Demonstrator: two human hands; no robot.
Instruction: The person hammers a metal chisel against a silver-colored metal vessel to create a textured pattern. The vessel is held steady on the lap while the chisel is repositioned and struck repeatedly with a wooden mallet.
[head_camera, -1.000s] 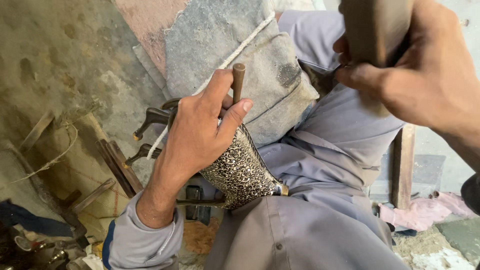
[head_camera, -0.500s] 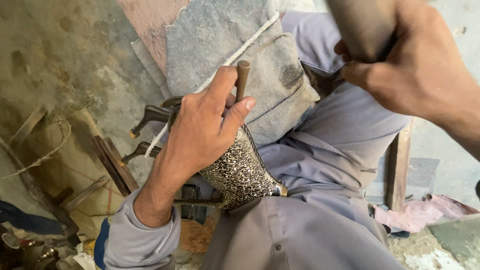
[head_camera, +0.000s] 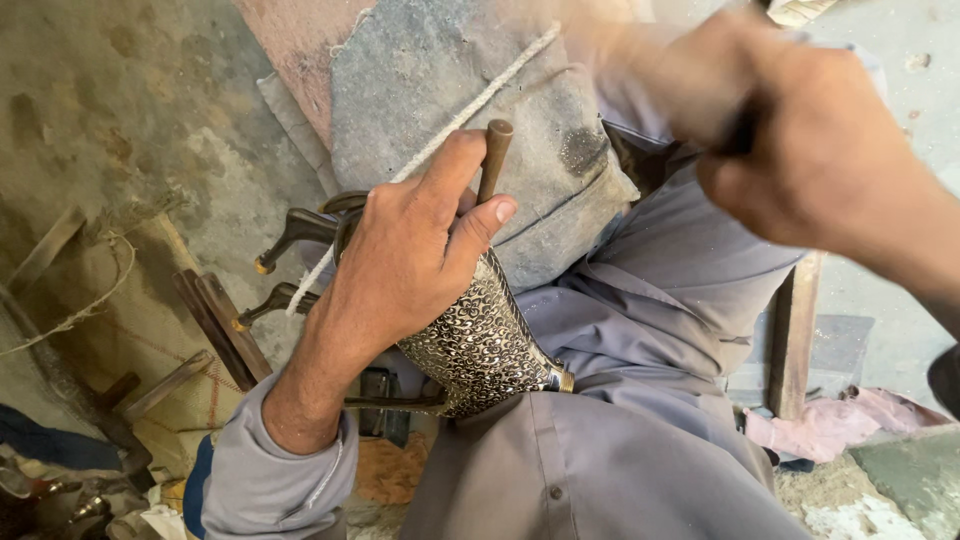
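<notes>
Since the earlier views the right hand (head_camera: 800, 150) is sitting lower and further forward in the upper right, now smeared by motion, and the blunt dark object it was gripping is showing only as a dark sliver between the fingers; what it is cannot be told here, but the fingers are curled tight around it. The left hand (head_camera: 410, 260) is staying where it was, its fingers and thumb pinched together on a thin brown metal punch (head_camera: 494, 160) that is standing nearly upright, tilted slightly to the right, with its top end poking clear above the fingertips. That hand is lying across an engraved metal vessel (head_camera: 480, 345), silver with a dense scrolled pattern, which is resting on the person's lap against a grey padded cushion (head_camera: 470, 110) with a white cord (head_camera: 470, 95) running diagonally over it. The vessel's brown curved feet (head_camera: 290, 230) are jutting out to the left over the dusty floor (head_camera: 110, 110). Open room is lying between the two hands, above the punch's top. Wooden slats (head_camera: 215, 320) are crowding the lower left. The left wrist is bent, forearm in a grey sleeve (head_camera: 270, 480) rising from bottom left.
</notes>
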